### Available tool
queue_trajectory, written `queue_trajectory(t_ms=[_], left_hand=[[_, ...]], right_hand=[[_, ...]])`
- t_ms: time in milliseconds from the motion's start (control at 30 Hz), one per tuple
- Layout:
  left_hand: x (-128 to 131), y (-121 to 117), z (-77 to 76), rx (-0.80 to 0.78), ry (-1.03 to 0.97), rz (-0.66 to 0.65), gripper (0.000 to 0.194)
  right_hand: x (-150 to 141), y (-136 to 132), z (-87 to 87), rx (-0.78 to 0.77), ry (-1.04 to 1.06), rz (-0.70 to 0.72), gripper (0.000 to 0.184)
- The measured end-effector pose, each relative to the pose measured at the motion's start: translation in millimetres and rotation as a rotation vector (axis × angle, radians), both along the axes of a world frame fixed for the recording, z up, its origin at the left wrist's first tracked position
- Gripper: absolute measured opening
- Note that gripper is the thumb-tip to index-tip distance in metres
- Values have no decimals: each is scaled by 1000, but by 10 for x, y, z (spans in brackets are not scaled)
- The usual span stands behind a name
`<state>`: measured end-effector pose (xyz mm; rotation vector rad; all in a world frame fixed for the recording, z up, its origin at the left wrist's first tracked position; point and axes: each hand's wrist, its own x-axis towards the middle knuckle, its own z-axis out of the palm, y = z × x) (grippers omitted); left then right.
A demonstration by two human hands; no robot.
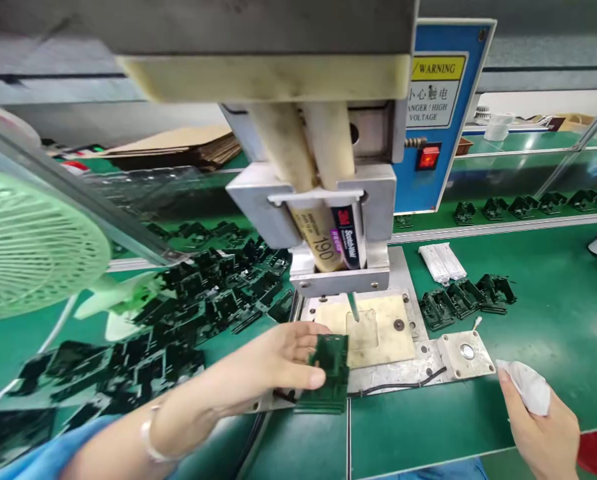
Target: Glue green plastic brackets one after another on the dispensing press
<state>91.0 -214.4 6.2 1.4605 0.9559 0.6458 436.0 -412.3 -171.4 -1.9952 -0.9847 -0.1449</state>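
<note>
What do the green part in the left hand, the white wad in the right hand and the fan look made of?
Green part: probably hard plastic, dark with a slight sheen, judging by its crisp edges.
White wad: paper tissue or thin cloth, matte, with soft crumples; I can't tell which.
Fan: likely moulded plastic, pale green, as its thin, evenly coloured grille ribs suggest.

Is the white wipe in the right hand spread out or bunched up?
Bunched up: the white wipe shows as a crumpled wad in the right hand, not a flat sheet.
</note>
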Motion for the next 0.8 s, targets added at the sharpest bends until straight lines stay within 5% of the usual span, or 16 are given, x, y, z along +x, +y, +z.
queue_trajectory(t_ms=[133,267,433,533,633,800], left_hand=[[324,56,-211,-46,-35,-68,72],[378,138,-464,-71,15,-104,70],[291,143,-623,173,260,-145,67],[125,123,-536,410,460,-157,75],[-228,64,-424,564,562,38,79],[-827,-199,-526,179,509,284,69]], right_hand=[[-37,40,0,49,20,8,60],[-22,52,27,66,47,18,57],[-25,38,78,20,211,-45,51],[-4,57,119,-59,382,-152,55],[4,159,209,-125,515,-186,64],[-123,410,445,-221,645,-148,66]])
